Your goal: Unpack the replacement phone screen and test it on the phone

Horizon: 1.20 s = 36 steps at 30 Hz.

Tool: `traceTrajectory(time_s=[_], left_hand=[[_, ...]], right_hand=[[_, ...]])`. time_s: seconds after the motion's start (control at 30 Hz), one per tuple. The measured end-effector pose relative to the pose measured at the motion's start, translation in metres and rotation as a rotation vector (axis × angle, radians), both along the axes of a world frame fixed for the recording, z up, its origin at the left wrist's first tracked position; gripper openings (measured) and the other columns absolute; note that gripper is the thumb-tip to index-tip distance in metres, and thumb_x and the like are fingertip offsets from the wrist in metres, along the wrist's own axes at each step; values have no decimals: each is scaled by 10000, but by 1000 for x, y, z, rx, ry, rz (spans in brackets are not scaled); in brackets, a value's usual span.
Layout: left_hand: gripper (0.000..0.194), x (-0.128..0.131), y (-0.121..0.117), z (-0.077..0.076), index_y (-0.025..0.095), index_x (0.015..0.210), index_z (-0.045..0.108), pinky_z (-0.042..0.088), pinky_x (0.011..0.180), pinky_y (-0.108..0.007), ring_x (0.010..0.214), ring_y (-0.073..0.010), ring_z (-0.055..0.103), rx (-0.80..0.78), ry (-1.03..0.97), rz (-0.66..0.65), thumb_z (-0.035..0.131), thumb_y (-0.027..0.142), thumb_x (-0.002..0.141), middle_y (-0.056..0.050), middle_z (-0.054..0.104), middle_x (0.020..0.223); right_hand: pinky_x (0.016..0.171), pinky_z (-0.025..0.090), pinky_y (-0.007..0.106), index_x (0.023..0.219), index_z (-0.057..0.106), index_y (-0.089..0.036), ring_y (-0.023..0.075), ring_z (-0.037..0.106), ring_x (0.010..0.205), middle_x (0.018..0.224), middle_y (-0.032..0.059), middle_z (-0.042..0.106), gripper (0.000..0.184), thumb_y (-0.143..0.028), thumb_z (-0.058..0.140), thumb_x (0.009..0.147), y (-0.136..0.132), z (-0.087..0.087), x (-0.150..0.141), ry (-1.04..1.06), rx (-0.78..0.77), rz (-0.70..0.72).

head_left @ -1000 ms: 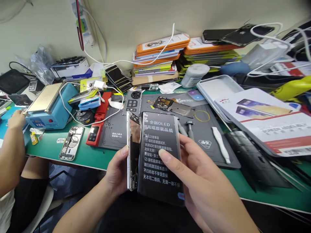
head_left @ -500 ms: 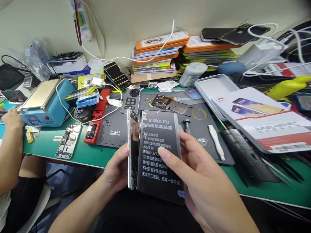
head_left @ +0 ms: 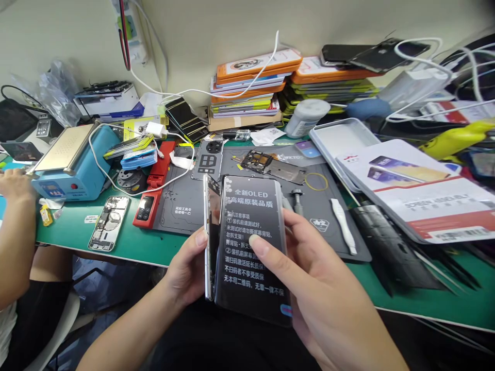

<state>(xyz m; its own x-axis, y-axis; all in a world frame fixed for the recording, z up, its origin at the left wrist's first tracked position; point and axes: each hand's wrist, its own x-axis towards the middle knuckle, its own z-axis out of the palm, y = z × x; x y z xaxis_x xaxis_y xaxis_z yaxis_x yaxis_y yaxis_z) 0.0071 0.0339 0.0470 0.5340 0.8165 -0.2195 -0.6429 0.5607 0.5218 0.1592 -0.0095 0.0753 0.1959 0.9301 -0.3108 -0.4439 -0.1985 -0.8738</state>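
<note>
The replacement screen (head_left: 253,252) at lower centre of the frame looks thin, light and brittle — I judge its edges the safest hold. My right hand (head_left: 325,304) pinches it, thumb on its face; my left hand (head_left: 187,270) clasps the phone frame (head_left: 211,242) edge-on beside it, above the bench (head_left: 154,247).
</note>
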Motion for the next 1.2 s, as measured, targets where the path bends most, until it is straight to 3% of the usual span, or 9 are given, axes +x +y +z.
traceTrajectory(time_s=[0.23, 0.6, 0.8, 0.93, 1.2], left_hand=[[231, 0, 0, -1, 203, 968, 852, 636, 919, -273, 933, -173, 787, -2, 4, 0, 881, 386, 830, -18, 860, 996], [308, -1, -1, -1, 187, 964, 850, 616, 924, -302, 951, -207, 776, -41, 59, -5, 902, 429, 780, -52, 854, 1047], [254, -3, -3, -1, 185, 990, 840, 585, 842, -269, 882, -199, 763, 1, 46, -10, 853, 382, 831, -33, 834, 908], [269, -6, -5, -5, 186, 1045, 836, 576, 908, -323, 922, -243, 772, 17, 53, -8, 819, 378, 856, -48, 825, 882], [267, -7, -9, -7, 188, 1011, 841, 556, 970, -371, 888, -254, 771, 0, 65, 9, 819, 393, 841, -64, 810, 848]], right_hand=[[973, 661, 442, 1260, 729, -342, 283, 742, 1145, 1234, 59, 779, 506, -466, 919, 809, 3, 0, -3, 49, -5, 0], [932, 657, 406, 1232, 745, -332, 270, 754, 1099, 1201, 52, 797, 424, -429, 896, 848, 3, -5, -5, 105, -4, 53], [982, 633, 441, 1288, 704, -317, 288, 744, 1152, 1203, 51, 797, 503, -433, 900, 841, 3, -4, -9, 175, -31, 78], [936, 636, 415, 1324, 673, -318, 303, 734, 1189, 1220, 55, 793, 554, -443, 899, 833, 3, -1, -13, 197, -71, 62], [1050, 578, 445, 1270, 671, -291, 301, 735, 1188, 1185, 60, 789, 568, -452, 927, 788, 4, -9, -23, 212, -54, 3]])
